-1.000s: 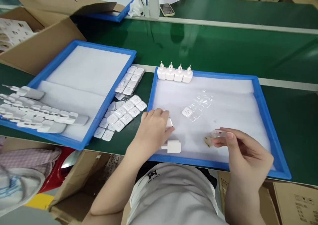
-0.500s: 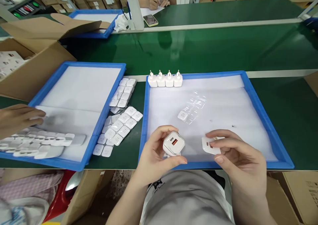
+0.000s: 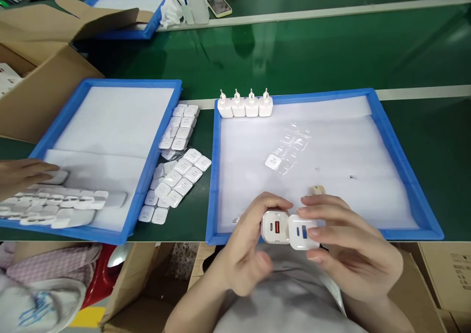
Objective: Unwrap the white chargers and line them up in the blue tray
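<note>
Low over the near edge of the right tray, my left hand (image 3: pixel 250 249) grips a white USB charger (image 3: pixel 271 229) by its side. Its port face, with a small slot and an orange USB port, points up at me; the left thumb is lifted and blurred. My right hand (image 3: pixel 349 235) pinches a thin white cover plate (image 3: pixel 296 240) with two cutouts, the larger looking blue. The plate sits right beside the charger's face, their edges meeting or nearly so. A clear film sheet (image 3: pixel 294 149) with one white cover (image 3: pixel 273 162) on it lies beyond my hands.
Several white chargers (image 3: pixel 245 107) stand along the far rim of the right blue tray (image 3: pixel 405 176). Sheets of white covers (image 3: pixel 183 175) lie between the trays. Another person's hand (image 3: pixel 25 176) touches a white piece in the left tray (image 3: pixel 147 176). An open carton (image 3: pixel 47 92) stands behind it.
The right hand has brought the cover plate left, next to the charger. My left hand has turned the charger and lifted its thumb. The view has tilted downward.
</note>
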Action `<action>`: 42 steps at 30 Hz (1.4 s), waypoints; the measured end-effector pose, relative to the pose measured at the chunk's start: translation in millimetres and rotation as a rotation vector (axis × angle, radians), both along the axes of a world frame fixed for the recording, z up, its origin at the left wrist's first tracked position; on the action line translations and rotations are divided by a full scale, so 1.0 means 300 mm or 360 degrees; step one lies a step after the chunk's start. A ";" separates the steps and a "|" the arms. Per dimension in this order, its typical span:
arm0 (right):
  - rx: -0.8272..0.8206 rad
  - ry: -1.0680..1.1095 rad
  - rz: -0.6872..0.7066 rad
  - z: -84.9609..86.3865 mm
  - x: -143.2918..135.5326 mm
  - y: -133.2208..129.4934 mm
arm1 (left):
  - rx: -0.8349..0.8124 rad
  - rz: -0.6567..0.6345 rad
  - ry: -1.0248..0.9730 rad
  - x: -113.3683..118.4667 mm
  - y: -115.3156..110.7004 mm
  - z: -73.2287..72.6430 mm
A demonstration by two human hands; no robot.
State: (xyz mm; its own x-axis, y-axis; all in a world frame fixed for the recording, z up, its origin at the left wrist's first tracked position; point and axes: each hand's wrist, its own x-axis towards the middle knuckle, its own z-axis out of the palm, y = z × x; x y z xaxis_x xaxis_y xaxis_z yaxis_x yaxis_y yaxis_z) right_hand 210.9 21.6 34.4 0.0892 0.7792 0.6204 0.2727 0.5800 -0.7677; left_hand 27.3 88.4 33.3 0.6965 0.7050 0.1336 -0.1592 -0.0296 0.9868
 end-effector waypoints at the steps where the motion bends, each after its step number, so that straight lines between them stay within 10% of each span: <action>1: 0.0040 -0.0059 -0.0002 0.002 -0.006 0.005 | -0.0034 -0.0005 0.0006 0.000 -0.001 0.000; 42: 0.0092 -0.0398 -0.0114 0.002 -0.050 0.004 | 0.0094 0.0120 -0.0020 0.018 -0.043 -0.007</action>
